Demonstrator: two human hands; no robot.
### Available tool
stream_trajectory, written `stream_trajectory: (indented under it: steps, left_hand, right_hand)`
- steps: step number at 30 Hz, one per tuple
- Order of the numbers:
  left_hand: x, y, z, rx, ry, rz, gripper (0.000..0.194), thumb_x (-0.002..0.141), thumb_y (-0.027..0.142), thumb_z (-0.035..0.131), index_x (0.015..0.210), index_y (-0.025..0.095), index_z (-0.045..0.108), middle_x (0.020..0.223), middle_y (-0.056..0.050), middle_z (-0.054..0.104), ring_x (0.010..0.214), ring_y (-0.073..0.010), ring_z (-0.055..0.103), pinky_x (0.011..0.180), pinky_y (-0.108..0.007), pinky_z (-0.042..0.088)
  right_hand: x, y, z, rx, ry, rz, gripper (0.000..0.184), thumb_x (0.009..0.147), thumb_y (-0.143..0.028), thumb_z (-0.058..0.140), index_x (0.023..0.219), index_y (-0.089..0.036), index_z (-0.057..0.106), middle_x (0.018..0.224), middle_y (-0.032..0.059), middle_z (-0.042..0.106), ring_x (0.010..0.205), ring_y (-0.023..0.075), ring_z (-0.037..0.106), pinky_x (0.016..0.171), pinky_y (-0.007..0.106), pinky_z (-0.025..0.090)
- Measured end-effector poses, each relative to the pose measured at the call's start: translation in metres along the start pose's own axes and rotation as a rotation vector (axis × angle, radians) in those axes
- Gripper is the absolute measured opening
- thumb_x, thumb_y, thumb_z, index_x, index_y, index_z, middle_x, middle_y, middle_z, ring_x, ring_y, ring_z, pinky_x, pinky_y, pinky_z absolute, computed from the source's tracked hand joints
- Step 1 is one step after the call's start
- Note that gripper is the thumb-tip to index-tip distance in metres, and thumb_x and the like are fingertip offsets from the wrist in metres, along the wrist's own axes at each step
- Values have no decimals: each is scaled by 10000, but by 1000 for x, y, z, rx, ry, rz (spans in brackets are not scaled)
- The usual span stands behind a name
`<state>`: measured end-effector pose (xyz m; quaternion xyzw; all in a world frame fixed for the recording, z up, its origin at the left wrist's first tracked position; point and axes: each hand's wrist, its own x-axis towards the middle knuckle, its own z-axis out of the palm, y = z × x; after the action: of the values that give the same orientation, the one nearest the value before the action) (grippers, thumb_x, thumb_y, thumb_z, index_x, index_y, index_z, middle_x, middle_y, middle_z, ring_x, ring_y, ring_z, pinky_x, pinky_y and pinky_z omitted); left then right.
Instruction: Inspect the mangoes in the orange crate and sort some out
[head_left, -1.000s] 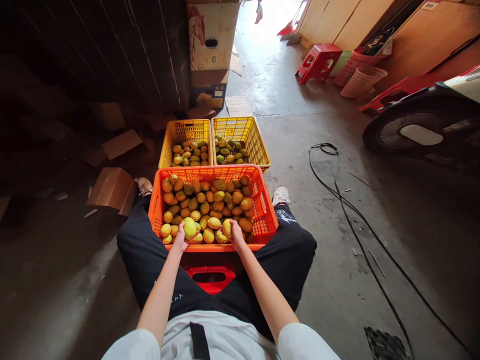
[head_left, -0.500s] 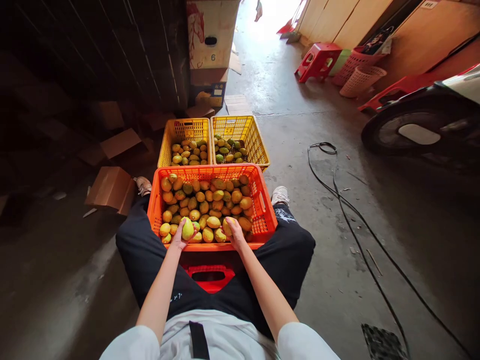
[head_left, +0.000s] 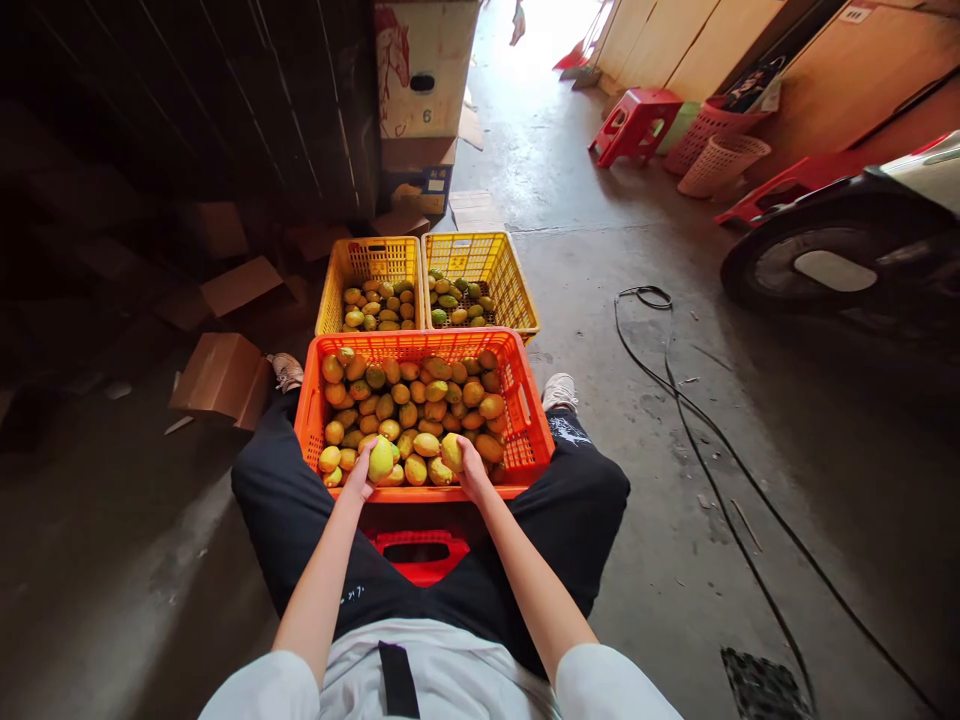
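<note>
Near the front rim of an orange-red plastic crate (head_left: 536,435), both my hands are over a heap of oval, mango-like fruit (head_left: 420,405). My left hand (head_left: 361,474) is closed around a yellow-green fruit (head_left: 381,459). In my right hand (head_left: 472,472) is a yellower fruit (head_left: 452,452), gripped from its right side. The two held fruits are apart, with other fruit lying between and below them. The crate sits between my legs, and some of my fingers are hidden behind the fruit.
Beyond the crate stand a left yellow crate (head_left: 330,285) and a right yellow crate (head_left: 517,280), both holding fruit. A cardboard box (head_left: 217,375) lies to the left. On the right are a black hose (head_left: 720,430), a red stool (head_left: 637,120) and a vehicle wheel (head_left: 787,260).
The left fruit has shifted slightly right and turned in my hand. My right fingers have moved off the front of their fruit, so more of its yellow surface shows.
</note>
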<state>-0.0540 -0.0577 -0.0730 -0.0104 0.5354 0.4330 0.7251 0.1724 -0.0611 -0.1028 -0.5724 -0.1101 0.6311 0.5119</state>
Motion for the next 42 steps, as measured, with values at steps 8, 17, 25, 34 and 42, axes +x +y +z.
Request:
stream_trajectory:
  steps: [8,17,25,34,42]
  left_hand:
    - [2,0,1,-24,10,-67,439,1059,453,561,1361,140,623,1066,-161,809,888,-279,813,774,-403,695]
    - [-2,2,0,-71,-16,-97,515,1081,541,487,1335,118,637,1053,-190,804,924,-299,816,804,-440,695]
    - [-5,-12,25,-90,19,66,457,825,286,916,1173,185,636,947,-86,783,897,-256,803,850,-417,692]
    - [-5,-28,42,-268,30,-83,163,957,284,629,1088,188,647,929,-101,784,961,-306,798,806,-452,686]
    - [2,-33,31,-249,-39,-44,309,985,384,521,1042,143,706,828,-129,771,993,-322,800,888,-438,669]
  right_hand:
    - [-3,-1,2,71,-6,71,341,765,-550,717,940,-259,684,801,49,792,816,301,792,612,366,617]
    - [-9,-6,-2,99,-61,57,441,696,-489,821,1061,-270,705,842,0,762,713,239,766,583,324,594]
    - [-16,-2,26,369,-137,7,585,580,-414,982,1044,-300,644,911,-40,756,787,185,752,662,284,610]
    - [-6,35,50,351,-153,156,321,798,-484,833,907,-221,684,820,40,798,707,199,752,610,279,599]
    - [-8,31,32,472,-166,207,234,908,-448,713,1060,-273,690,888,10,810,761,220,785,548,284,580]
